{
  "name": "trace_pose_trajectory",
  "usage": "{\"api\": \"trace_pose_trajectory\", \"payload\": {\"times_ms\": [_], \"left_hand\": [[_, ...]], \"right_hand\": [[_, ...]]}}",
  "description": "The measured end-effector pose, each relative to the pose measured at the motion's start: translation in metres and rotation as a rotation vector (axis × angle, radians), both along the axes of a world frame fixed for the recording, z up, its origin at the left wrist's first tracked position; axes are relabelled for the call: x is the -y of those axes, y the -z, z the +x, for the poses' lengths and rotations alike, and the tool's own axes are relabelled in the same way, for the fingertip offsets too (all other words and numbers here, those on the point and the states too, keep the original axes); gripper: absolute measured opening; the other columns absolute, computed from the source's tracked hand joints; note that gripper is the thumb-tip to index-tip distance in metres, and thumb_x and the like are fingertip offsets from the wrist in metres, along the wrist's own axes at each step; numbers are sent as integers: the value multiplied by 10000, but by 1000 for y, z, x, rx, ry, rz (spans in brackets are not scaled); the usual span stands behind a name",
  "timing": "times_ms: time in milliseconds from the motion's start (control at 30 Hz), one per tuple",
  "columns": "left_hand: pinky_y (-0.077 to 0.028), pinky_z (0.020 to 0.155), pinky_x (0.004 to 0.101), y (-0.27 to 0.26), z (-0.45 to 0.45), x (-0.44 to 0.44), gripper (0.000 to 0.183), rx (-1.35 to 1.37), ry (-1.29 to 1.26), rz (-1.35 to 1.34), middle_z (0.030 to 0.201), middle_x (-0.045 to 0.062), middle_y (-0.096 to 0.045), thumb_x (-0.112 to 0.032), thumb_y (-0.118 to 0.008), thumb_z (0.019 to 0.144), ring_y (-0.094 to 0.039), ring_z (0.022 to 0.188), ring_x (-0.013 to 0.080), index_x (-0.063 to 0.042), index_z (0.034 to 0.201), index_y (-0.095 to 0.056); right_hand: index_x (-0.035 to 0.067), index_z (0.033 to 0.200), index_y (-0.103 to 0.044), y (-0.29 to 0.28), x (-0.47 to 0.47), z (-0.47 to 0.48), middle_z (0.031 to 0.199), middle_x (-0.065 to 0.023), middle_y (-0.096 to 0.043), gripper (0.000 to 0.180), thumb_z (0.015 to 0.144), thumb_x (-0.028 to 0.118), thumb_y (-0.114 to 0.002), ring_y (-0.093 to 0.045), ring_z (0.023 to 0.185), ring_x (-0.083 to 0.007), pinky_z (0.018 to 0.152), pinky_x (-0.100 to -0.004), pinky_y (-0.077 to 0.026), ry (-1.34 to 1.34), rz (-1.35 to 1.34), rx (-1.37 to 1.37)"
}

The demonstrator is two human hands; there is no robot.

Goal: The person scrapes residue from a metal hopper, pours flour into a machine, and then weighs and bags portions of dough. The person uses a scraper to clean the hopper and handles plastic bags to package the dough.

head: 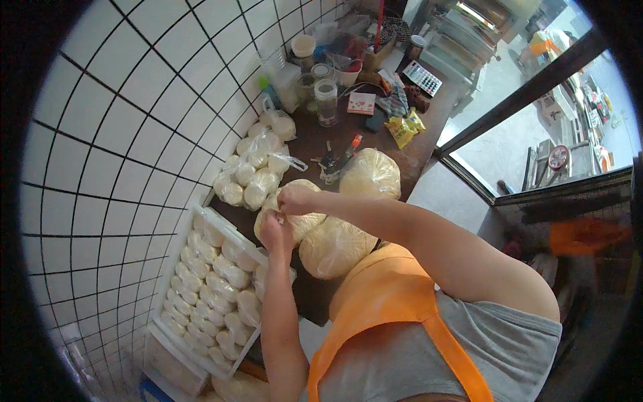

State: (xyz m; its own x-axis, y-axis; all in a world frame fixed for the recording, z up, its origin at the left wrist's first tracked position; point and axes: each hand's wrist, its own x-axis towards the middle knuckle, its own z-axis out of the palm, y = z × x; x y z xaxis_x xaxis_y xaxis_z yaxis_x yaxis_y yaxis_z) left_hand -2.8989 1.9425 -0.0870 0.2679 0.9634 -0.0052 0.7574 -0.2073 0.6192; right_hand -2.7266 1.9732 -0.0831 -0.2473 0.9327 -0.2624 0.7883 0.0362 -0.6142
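Close together, my left hand and my right hand pinch the gathered top of a clear plastic bag. This bag of pale yellow food, perhaps noodles, sits on the dark table below my fingers. My hands hide part of it and the exact grip. A second large bag of the same food touches it on the side towards my orange apron. Beyond my right forearm stands a third round bag, partly covered by the arm.
On my left, a white plastic crate holds many wrapped pale rounds. Smaller tied bags of rounds lean near the tiled wall. Keys, a lighter, a yellow packet, jars and a calculator lie farther off.
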Motion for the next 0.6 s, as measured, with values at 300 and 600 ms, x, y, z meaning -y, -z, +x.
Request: {"api": "trace_pose_trajectory", "payload": {"times_ms": [300, 600], "left_hand": [[-544, 903, 548, 4, -5, 34, 326, -259, 14, -170, 1086, 192, -731, -318, -716, 976, -688, 1054, 429, -44, 1152, -705], [-514, 999, 509, -77, 106, 109, 363, 180, 112, 393, 1225, 153, -623, -140, -817, 877, -603, 1175, 395, -35, 1196, -679]], "right_hand": [[104, 1154, -732, -13, 52, 28, 1211, -180, -721, 282, 958, 287, -645, -713, 1139, -366, 895, -504, -597, 74, 242, 86], [91, 1351, -562, 5, 111, 350, 1302, -224, -650, 580, 871, 332, -782, -632, 1226, -427, 1001, -533, -534, 1022, 179, 380]]}}
